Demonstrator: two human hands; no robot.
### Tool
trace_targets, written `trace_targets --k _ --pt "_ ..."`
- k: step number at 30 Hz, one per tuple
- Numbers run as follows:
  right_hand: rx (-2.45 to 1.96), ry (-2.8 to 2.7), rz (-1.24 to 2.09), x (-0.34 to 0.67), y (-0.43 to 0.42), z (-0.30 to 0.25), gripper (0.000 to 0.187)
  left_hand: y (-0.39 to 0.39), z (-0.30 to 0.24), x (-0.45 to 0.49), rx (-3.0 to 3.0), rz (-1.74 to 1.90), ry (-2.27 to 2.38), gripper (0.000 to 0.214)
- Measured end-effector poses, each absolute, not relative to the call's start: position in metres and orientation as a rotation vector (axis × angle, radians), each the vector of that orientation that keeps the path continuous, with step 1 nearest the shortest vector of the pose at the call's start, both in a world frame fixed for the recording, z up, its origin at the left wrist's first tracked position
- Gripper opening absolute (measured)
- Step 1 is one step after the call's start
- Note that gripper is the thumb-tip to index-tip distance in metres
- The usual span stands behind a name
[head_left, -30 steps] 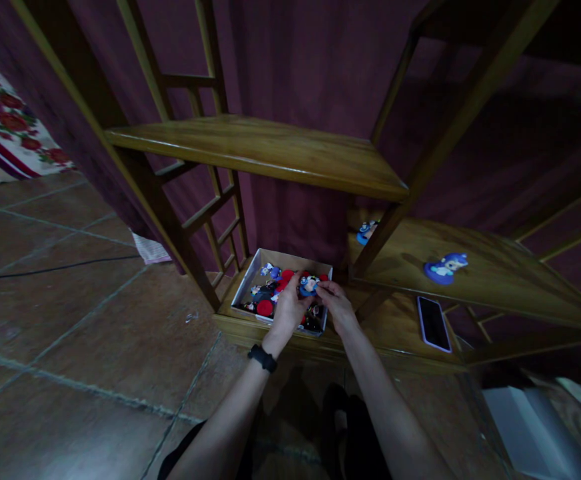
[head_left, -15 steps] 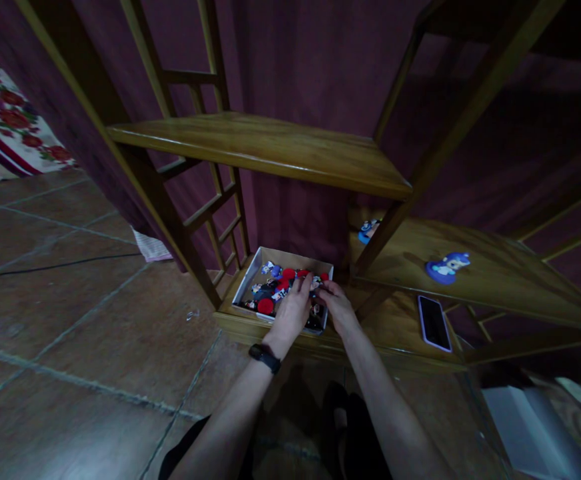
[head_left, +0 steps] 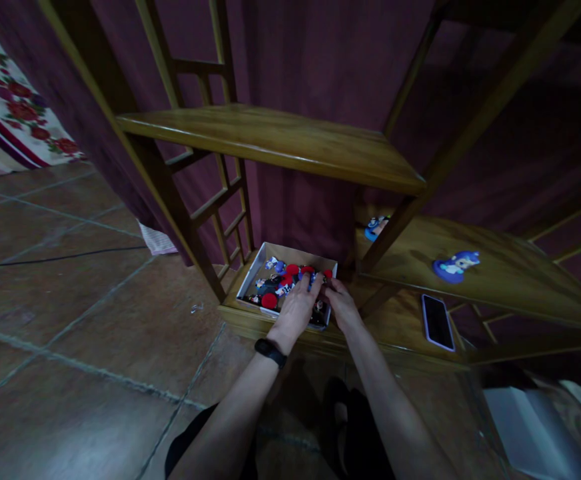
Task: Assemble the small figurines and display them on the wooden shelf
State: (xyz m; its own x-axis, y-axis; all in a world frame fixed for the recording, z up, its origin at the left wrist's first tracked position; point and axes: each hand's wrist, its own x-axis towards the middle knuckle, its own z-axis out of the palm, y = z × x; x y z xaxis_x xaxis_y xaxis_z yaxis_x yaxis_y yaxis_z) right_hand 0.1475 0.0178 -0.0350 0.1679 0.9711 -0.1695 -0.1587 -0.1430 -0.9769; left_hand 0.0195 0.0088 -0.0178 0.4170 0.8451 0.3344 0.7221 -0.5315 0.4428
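A shallow white cardboard box (head_left: 251, 277) sits on the bottom shelf, filled with several small figurines (head_left: 284, 280) in red, black, blue and white. My left hand (head_left: 296, 308), with a black band on its wrist, reaches over the front wall into the box. Its fingers are apart and rest on the figurines in the right half. My right hand (head_left: 343, 307) comes in over the right wall, close beside the left fingertips. The right fingers are bent together among the figurines; what they grip is hidden.
Above the box spans a wooden shelf board (head_left: 270, 140). To the right, a blue-haired figurine (head_left: 455, 267) lies on a raised shelf, and another figurine (head_left: 375, 228) is partly behind a post. A phone (head_left: 438, 323) lies on the lower shelf. Purple curtain (head_left: 300, 207) hangs behind.
The whole view has shifted slightly, so the shelf appears a little further right. Both hands stay in the box, with only small finger movements; the left fingers look more spread.
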Motion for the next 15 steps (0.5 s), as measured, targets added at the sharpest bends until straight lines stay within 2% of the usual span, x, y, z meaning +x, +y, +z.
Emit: trace_targets --k 8,15 --pt "-1.263 -0.832 1.31 0.145 0.018 -0.0309 0.029 0.0088 -0.0179 0.0187 2.391 0.784 1.366 0.076" --pt "-1.282 -0.79 1.261 0.145 0.0182 -0.0312 0.028 0.012 -0.0186 0.0192 2.138 0.883 1.362 0.066"
